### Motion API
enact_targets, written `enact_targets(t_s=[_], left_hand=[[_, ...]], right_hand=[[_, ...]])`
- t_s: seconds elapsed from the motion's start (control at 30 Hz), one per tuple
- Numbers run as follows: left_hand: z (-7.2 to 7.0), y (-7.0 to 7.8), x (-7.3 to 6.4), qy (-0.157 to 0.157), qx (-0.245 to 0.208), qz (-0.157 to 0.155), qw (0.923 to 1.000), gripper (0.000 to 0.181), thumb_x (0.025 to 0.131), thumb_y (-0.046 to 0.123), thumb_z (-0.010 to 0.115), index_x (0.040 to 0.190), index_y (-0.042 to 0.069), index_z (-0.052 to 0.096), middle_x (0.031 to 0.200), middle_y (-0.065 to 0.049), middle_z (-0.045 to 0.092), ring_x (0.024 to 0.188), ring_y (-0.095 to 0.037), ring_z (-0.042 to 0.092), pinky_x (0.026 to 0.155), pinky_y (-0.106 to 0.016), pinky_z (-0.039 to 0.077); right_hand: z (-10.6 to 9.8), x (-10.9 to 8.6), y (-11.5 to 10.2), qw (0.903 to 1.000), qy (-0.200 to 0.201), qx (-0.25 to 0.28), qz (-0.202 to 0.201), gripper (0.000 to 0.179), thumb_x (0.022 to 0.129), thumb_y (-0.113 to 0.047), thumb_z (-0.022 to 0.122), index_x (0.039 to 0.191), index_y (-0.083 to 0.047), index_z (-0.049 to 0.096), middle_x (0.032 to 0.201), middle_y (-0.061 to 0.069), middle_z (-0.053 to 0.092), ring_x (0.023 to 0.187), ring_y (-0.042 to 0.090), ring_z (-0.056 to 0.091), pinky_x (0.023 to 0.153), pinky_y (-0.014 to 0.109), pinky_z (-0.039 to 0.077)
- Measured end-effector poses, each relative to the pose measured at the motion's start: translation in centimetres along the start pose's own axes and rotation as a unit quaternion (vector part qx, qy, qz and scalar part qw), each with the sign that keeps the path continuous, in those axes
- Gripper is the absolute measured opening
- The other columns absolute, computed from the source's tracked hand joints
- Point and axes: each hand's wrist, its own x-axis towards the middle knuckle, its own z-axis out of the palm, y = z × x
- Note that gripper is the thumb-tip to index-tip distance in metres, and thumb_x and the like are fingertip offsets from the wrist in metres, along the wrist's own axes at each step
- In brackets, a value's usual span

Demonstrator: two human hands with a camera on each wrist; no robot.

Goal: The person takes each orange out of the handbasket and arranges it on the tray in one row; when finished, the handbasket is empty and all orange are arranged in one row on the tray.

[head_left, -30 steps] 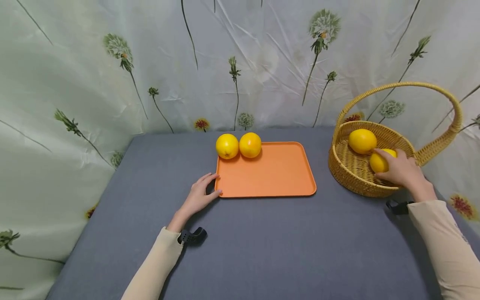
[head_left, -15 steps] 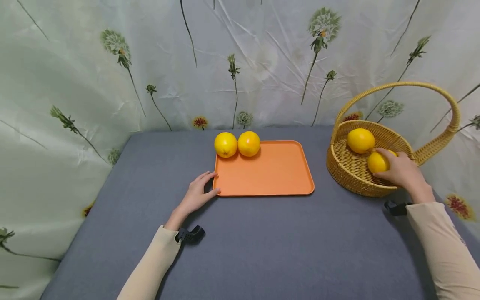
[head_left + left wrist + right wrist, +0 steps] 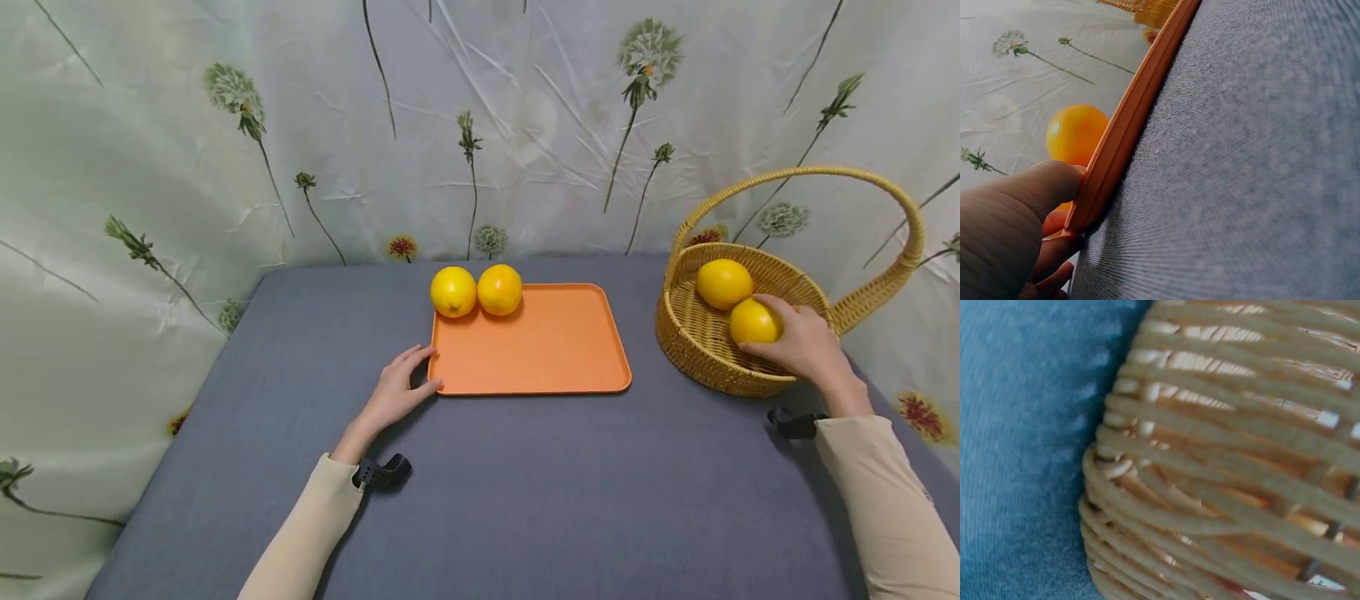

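Observation:
My right hand [image 3: 810, 346] reaches into a wicker basket [image 3: 697, 358] at the right. Its thumb and fingers curl round an orange [image 3: 752, 322] there; a second orange [image 3: 723, 283] lies just behind. My left hand [image 3: 393, 387] holds the near left corner of an orange rectangular tray [image 3: 540, 350]. In the left wrist view, the thumb and fingers of the left hand [image 3: 1029, 212] grip the tray's rim [image 3: 1116, 144]. Two more oranges [image 3: 453, 292] sit side by side at the tray's far left corner. The right wrist view shows only the basket's woven side [image 3: 1222, 462] and cloth.
A grey cloth [image 3: 540, 492] covers the table under the tray and basket. Behind the table hangs a pale curtain [image 3: 540, 125] printed with dandelions. The basket's tall handle [image 3: 817, 169] arches above its bowl, behind the right hand.
The orange in my right hand has shifted slightly left inside the basket, and more of it shows. My left hand, the tray and its two oranges stay in place.

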Motion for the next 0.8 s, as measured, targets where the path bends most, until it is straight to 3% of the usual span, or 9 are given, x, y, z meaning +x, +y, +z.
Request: enact_targets(t_s=[0.23, 0.43, 0.7, 0.8], left_hand=[[0.0, -0.1, -0.1, -0.001, -0.008, 0.000, 1.0000, 0.058, 0.086, 0.027, 0.067, 0.137, 0.005, 0.048, 0.144, -0.020, 0.044, 0.137, -0.038, 0.035, 0.108, -0.064, 0.023], [0.2, -0.2, 0.2, 0.000, 0.000, 0.006, 1.0000, 0.058, 0.086, 0.028, 0.067, 0.137, 0.006, 0.048, 0.144, -0.020, 0.043, 0.137, -0.038, 0.035, 0.107, -0.064, 0.024], [0.1, -0.2, 0.0, 0.003, -0.004, 0.005, 1.0000, 0.058, 0.086, 0.026, 0.067, 0.136, 0.005, 0.048, 0.143, -0.020, 0.044, 0.137, -0.038, 0.036, 0.108, -0.064, 0.024], [-0.1, -0.3, 0.0, -0.003, 0.002, 0.002, 1.0000, 0.059, 0.087, 0.028, 0.066, 0.138, 0.006, 0.047, 0.144, -0.019, 0.044, 0.137, -0.038, 0.035, 0.108, -0.064, 0.024]], right_hand=[[-0.1, -0.2, -0.6, 0.9997, 0.018, 0.012, -0.006, 0.080, 0.078, -0.037, 0.072, 0.141, -0.002, 0.036, 0.124, 0.037, 0.044, 0.103, 0.053, 0.042, 0.072, 0.060, 0.034], [-0.5, -0.6, -1.6, 0.9972, 0.061, 0.042, -0.008, 0.079, 0.077, -0.033, 0.073, 0.141, -0.003, 0.038, 0.125, 0.037, 0.046, 0.102, 0.050, 0.044, 0.075, 0.057, 0.030], [-0.5, -0.8, -3.3, 0.9881, 0.101, 0.115, 0.014, 0.078, 0.079, -0.032, 0.072, 0.142, -0.007, 0.036, 0.133, 0.032, 0.045, 0.106, 0.047, 0.044, 0.078, 0.051, 0.029], [-0.3, -0.9, -3.6, 0.9825, 0.106, 0.147, 0.041, 0.079, 0.080, -0.031, 0.072, 0.145, -0.012, 0.032, 0.140, 0.028, 0.041, 0.105, 0.033, 0.047, 0.079, 0.040, 0.033]])
